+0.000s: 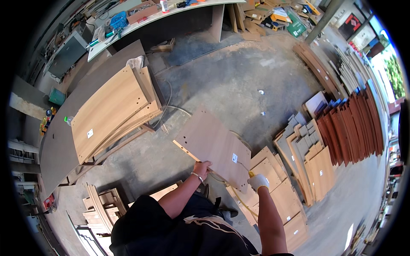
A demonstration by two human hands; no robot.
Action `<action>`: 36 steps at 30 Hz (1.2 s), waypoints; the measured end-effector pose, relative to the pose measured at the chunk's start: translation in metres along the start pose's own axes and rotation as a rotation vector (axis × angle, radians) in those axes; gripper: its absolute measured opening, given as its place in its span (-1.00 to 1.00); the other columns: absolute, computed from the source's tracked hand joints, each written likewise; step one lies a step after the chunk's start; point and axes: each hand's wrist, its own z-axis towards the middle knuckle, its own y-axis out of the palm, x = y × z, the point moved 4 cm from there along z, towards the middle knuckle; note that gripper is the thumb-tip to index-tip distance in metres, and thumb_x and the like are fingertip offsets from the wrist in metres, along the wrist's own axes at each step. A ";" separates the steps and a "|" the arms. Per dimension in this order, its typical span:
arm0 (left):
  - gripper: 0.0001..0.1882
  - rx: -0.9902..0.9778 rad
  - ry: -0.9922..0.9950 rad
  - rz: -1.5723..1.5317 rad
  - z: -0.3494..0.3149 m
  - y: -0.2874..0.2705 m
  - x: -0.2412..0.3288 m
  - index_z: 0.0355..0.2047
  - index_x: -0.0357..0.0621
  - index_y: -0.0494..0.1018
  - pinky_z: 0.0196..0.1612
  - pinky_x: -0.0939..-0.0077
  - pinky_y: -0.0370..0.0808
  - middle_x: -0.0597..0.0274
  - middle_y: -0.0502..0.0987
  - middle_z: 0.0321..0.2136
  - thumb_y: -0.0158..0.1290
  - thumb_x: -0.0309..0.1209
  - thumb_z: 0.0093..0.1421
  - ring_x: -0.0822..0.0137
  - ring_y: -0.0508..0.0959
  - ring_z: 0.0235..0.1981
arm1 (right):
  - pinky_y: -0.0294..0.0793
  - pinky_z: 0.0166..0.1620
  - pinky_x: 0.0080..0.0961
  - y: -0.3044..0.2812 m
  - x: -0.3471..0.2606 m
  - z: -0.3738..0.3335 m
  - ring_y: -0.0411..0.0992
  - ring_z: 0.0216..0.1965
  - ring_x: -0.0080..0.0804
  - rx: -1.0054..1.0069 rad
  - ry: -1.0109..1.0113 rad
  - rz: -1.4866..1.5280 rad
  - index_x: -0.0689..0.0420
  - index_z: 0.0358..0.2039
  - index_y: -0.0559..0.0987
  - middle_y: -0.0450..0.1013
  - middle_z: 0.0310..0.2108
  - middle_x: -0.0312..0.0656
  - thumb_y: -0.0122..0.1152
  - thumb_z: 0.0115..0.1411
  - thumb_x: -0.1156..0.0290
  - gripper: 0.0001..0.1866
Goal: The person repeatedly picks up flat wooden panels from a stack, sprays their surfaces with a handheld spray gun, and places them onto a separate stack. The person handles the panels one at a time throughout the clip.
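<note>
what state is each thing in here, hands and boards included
left hand, bare, gripping the panel's edge
wooden panel, held, labelled face showing
right hand, gloved, closed around a yellow tool
pale panels, stacked unevenly
red-brown boards, packed in a row

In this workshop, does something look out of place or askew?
Yes, slightly. Two small pale scraps lie loose on the concrete floor, away from the stacks. At the left, the stacked light-wood boards look askew, because their edges do not line up. The panel in the left hand shows no clear damage.
</note>
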 end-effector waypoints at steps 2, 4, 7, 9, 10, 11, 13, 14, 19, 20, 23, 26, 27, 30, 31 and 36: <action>-0.73 -0.044 0.040 -0.070 -0.016 -0.003 0.013 -0.25 -0.26 0.45 -0.45 0.28 0.57 0.16 0.54 -0.40 0.13 -0.66 -0.02 0.23 0.58 -0.43 | 0.52 -0.46 -0.32 -0.019 -0.037 -0.001 0.55 -0.60 -0.25 -0.008 -0.044 0.036 0.28 -0.44 0.64 0.53 -0.61 -0.02 0.21 0.05 0.16 -0.63; -0.71 -0.103 -0.018 0.017 -0.011 -0.021 0.009 -0.19 -0.27 0.44 -0.28 0.13 0.61 0.13 0.54 -0.33 0.07 -0.69 0.03 0.12 0.60 -0.30 | 0.53 -0.42 -0.30 -0.043 -0.096 -0.008 0.56 -0.57 -0.20 0.070 -0.124 0.044 0.29 -0.44 0.64 0.54 -0.60 0.02 0.21 0.05 0.14 -0.61; -0.65 -0.195 -0.019 0.012 -0.021 -0.007 0.010 -0.14 -0.26 0.46 -0.24 0.15 0.62 0.14 0.56 -0.29 0.08 -0.67 0.01 0.13 0.61 -0.28 | 0.55 -0.34 -0.28 -0.092 -0.163 -0.002 0.57 -0.54 -0.12 0.240 -0.154 0.116 0.31 -0.47 0.63 0.54 -0.57 0.08 0.22 0.04 0.10 -0.57; -0.67 -0.235 -0.035 -0.046 -0.039 0.010 0.014 -0.14 -0.26 0.47 -0.22 0.13 0.62 0.15 0.57 -0.30 0.08 -0.66 0.03 0.13 0.62 -0.28 | 0.54 -0.41 -0.29 -0.122 -0.154 0.010 0.56 -0.57 -0.16 0.235 -0.054 0.215 0.29 -0.47 0.63 0.55 -0.58 0.00 0.21 0.09 0.15 -0.62; -0.67 -0.258 -0.044 -0.072 -0.045 0.015 0.019 -0.14 -0.25 0.47 -0.23 0.13 0.62 0.16 0.57 -0.31 0.08 -0.66 0.03 0.13 0.62 -0.29 | 0.54 -0.44 -0.30 -0.135 -0.149 0.011 0.56 -0.58 -0.17 0.195 -0.003 0.292 0.29 -0.47 0.63 0.54 -0.59 -0.03 0.20 0.11 0.17 -0.63; -0.67 -0.294 -0.068 -0.097 -0.054 0.026 0.017 -0.14 -0.25 0.47 -0.24 0.13 0.62 0.16 0.57 -0.31 0.07 -0.65 0.04 0.14 0.62 -0.30 | 0.55 -0.31 -0.25 -0.141 -0.124 0.023 0.58 -0.43 -0.09 0.213 0.037 0.256 0.27 -0.41 0.65 0.57 -0.50 0.03 0.18 0.07 0.16 -0.63; -0.68 -0.328 -0.077 -0.108 -0.063 0.030 0.010 -0.13 -0.29 0.46 -0.24 0.12 0.62 0.12 0.57 -0.31 0.06 -0.66 0.05 0.12 0.62 -0.28 | 0.55 -0.17 -0.20 -0.141 -0.098 0.021 0.60 -0.27 -0.01 0.226 0.077 0.183 0.26 -0.35 0.67 0.59 -0.41 0.08 0.15 0.05 0.17 -0.62; -0.69 -0.309 -0.045 -0.096 -0.058 0.019 0.011 -0.13 -0.33 0.45 -0.24 0.12 0.62 0.08 0.57 -0.29 0.05 -0.67 0.06 0.09 0.62 -0.25 | 0.55 -0.15 -0.20 -0.138 -0.114 -0.007 0.59 -0.25 0.00 0.185 0.035 0.106 0.25 -0.34 0.67 0.59 -0.38 0.11 0.14 0.05 0.18 -0.62; -0.70 -0.232 -0.027 -0.103 -0.041 0.035 -0.001 -0.16 -0.31 0.43 -0.30 0.13 0.63 0.05 0.54 -0.29 0.07 -0.66 0.05 0.12 0.62 -0.31 | 0.53 -0.09 -0.13 -0.063 -0.026 -0.107 0.56 -0.19 0.05 0.131 -0.086 -0.257 0.23 -0.32 0.66 0.56 -0.29 0.16 0.23 0.03 0.06 -0.56; -0.70 -0.195 -0.043 -0.100 -0.040 0.038 -0.002 -0.16 -0.32 0.43 -0.31 0.15 0.63 0.04 0.54 -0.29 0.08 -0.65 0.05 0.13 0.62 -0.32 | 0.53 -0.10 -0.13 -0.041 0.007 -0.128 0.55 -0.19 0.07 0.132 -0.069 -0.190 0.23 -0.31 0.66 0.57 -0.29 0.14 0.24 0.02 0.05 -0.54; -0.72 -0.143 -0.023 -0.209 -0.063 0.073 -0.008 -0.17 -0.34 0.41 -0.28 0.09 0.64 -0.06 0.54 -0.26 0.07 -0.65 0.06 0.01 0.62 -0.24 | 0.56 -0.38 -0.18 0.023 0.174 -0.160 0.57 -0.48 0.01 0.182 0.235 0.268 0.18 -0.39 0.62 0.55 -0.54 0.09 0.24 0.00 0.21 -0.71; -0.71 -0.090 0.060 -0.243 -0.075 0.052 -0.003 -0.15 -0.34 0.40 -0.22 0.01 0.63 -0.09 0.54 -0.21 0.07 -0.65 0.07 -0.05 0.61 -0.18 | 0.31 -0.71 -0.38 0.058 0.255 -0.206 0.37 -0.76 -0.37 0.124 0.476 0.719 0.07 -0.48 0.49 0.37 -0.74 -0.19 0.20 0.02 0.42 -0.93; -0.71 -0.078 0.082 -0.231 -0.075 0.040 -0.002 -0.14 -0.34 0.39 -0.20 -0.01 0.62 -0.08 0.54 -0.20 0.06 -0.65 0.07 -0.06 0.61 -0.17 | 0.22 -0.77 -0.47 0.060 0.260 -0.222 0.30 -0.80 -0.47 0.112 0.520 0.777 0.05 -0.50 0.45 0.32 -0.76 -0.26 0.18 0.03 0.49 -0.92; -0.67 -0.088 0.048 -0.286 -0.089 0.031 0.004 -0.10 -0.31 0.39 -0.17 -0.01 0.60 -0.02 0.54 -0.20 0.05 -0.65 0.07 -0.02 0.60 -0.16 | 0.20 -0.78 -0.52 0.043 0.242 -0.250 0.29 -0.82 -0.45 0.180 0.345 0.989 0.12 -0.44 0.47 0.32 -0.76 -0.23 0.18 0.04 0.51 -0.93; -0.66 -0.111 0.073 -0.302 -0.093 0.030 0.006 -0.10 -0.31 0.39 -0.17 0.00 0.60 0.00 0.54 -0.21 0.05 -0.66 0.07 -0.01 0.60 -0.17 | 0.19 -0.80 -0.52 0.032 0.217 -0.262 0.28 -0.85 -0.45 0.252 0.256 1.182 0.17 -0.46 0.48 0.39 -0.73 -0.18 0.19 0.03 0.50 -0.93; -0.64 -0.114 0.179 -0.298 -0.125 -0.005 0.036 -0.07 -0.31 0.40 -0.16 0.08 0.59 0.03 0.55 -0.18 0.03 -0.67 0.07 0.03 0.59 -0.15 | 0.21 -0.83 -0.48 -0.018 0.168 -0.213 0.29 -0.88 -0.42 0.130 0.104 0.743 0.18 -0.46 0.49 0.52 -0.65 -0.10 0.23 0.05 0.48 -0.91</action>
